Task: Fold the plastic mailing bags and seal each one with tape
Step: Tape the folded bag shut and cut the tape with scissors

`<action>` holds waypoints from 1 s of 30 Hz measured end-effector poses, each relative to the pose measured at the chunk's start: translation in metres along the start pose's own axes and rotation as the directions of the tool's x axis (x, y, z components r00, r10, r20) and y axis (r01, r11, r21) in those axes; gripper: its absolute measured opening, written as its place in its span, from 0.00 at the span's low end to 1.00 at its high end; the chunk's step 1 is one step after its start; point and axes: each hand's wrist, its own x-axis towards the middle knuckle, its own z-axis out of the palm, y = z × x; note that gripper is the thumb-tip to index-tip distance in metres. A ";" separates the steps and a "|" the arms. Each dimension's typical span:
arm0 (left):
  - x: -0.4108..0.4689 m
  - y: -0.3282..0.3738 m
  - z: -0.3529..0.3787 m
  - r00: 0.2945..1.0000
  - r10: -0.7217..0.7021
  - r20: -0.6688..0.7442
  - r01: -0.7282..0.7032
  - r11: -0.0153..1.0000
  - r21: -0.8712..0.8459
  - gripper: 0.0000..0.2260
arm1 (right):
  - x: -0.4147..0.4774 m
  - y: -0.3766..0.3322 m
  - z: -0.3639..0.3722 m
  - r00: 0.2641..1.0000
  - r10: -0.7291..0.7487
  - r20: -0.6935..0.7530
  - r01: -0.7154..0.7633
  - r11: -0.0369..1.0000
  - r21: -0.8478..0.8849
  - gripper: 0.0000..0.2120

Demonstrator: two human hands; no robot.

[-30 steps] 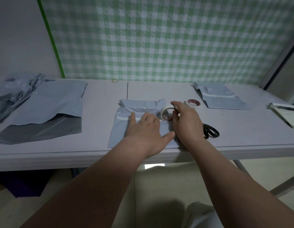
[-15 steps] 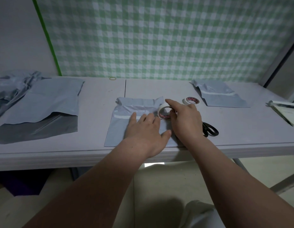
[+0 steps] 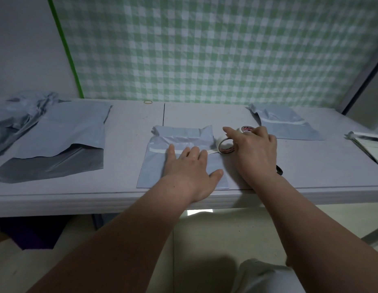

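Green-checked cloth (image 3: 205, 49) backs a grey table (image 3: 310, 166). At its near edge the left hand (image 3: 190, 166) lies flat, fingers spread, pressing the folded mailing bag (image 3: 156, 172) so that the flap cannot spring up. Just beside it the right hand (image 3: 255, 153) grips the tape roll (image 3: 225, 144) on edge, forefinger stretched over it, drawing a tape strip (image 3: 158, 150) along the flap's edge. A second roll (image 3: 246, 129) sits just behind. The scissors (image 3: 279, 170), mostly hidden by the right wrist, are presumably kept close for the cut. A sealed bag (image 3: 285, 125) lies further right and unfolded bags (image 3: 63, 132) lie at left. Since a second ago the tape roll has travelled rightward, nearer the second roll, and less of the scissors shows.
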 end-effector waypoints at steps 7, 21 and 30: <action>0.003 0.008 -0.006 0.999 -0.026 0.034 0.024 0.998 0.050 0.34 | -0.002 -0.002 -0.001 1.000 0.005 0.006 -0.005 1.000 0.008 0.25; 0.010 0.014 -0.009 0.998 -0.044 0.053 0.039 0.995 0.092 0.31 | -0.002 -0.006 0.006 0.997 0.065 0.044 -0.069 0.991 0.115 0.25; 0.009 0.014 -0.009 0.998 -0.046 0.047 0.041 0.995 0.096 0.32 | 0.003 -0.001 -0.006 0.998 0.023 0.065 -0.023 1.000 0.003 0.26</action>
